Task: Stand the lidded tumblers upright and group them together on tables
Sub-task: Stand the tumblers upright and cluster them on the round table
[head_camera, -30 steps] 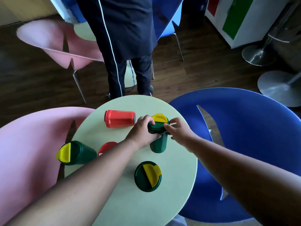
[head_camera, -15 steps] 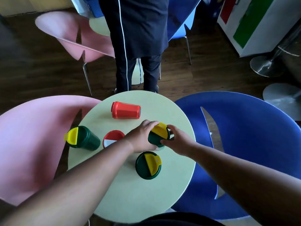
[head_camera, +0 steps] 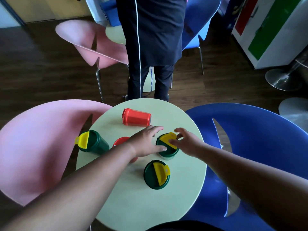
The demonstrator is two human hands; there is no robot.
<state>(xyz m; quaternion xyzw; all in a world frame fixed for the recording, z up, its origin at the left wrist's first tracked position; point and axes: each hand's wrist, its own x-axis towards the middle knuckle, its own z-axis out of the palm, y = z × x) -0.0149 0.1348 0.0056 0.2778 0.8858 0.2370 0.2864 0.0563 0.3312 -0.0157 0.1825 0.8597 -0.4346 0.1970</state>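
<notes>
A green tumbler with a yellow lid (head_camera: 167, 146) stands upright on the round pale-green table (head_camera: 186, 177), between my hands. My left hand (head_camera: 146, 142) lies just left of it with fingers stretched out, the thumb touching its rim. My right hand (head_camera: 185, 140) hovers at its right with relaxed fingers, the thumb resting on the lid. A second green tumbler (head_camera: 156, 175) stands upright nearer me. A red-lidded tumbler (head_camera: 120, 141) stands half hidden under my left arm. An orange-red tumbler (head_camera: 135, 117) lies on its side at the far edge. Another green tumbler (head_camera: 93, 144) lies tipped at the left edge.
A pink chair (head_camera: 38, 144) touches the table's left side and a blue chair (head_camera: 260, 147) its right. A person in dark clothes (head_camera: 150, 47) stands just beyond the far edge. More chairs and a white cabinet (head_camera: 273, 30) stand behind.
Both hands gripped the green tumbler and set it down upright closer to me; now the fingers have loosened and spread away from it.
</notes>
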